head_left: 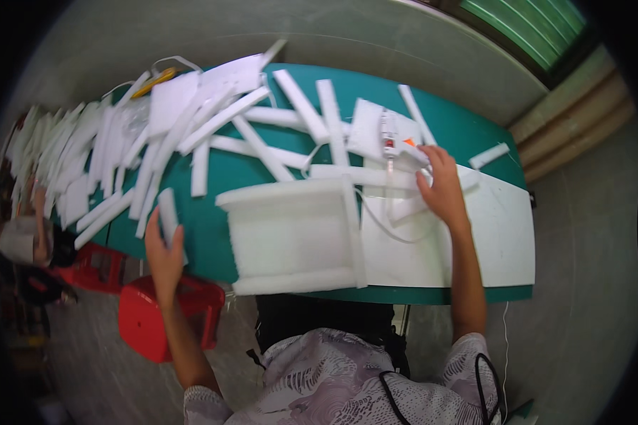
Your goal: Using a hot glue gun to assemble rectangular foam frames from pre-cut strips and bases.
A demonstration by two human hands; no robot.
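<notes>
Right in front of you, near the close edge of the green table (205, 237), lies the white foam panel (290, 234), a roughly rectangular piece lying flat with a smooth, slightly translucent look. Thick foam bars stand along its far, right and near sides as a raised rim; their surfaces look soft and a little rough, and the far bar's left end juts slightly past the panel's corner. The right-hand bar runs at the edge of the white board (493, 244). Your left hand (165, 258), to the left of the panel and near the table's edge, holds a short white foam strip (167, 214) between thumb and fingers, tilted up and well apart from the panel. Your right hand (443, 185) is beyond the panel's far right corner, its fingers partly curled with a gap to the thumb, at a small pale object (414, 153); blur hides whether they are closed on it, so you cannot tell. Just beside it is a power strip (388, 134) with a red switch, and a pale cable (384, 225) curves over the board. Loose foam strips (223, 120) lie crisscrossed across the table's far and left parts.
</notes>
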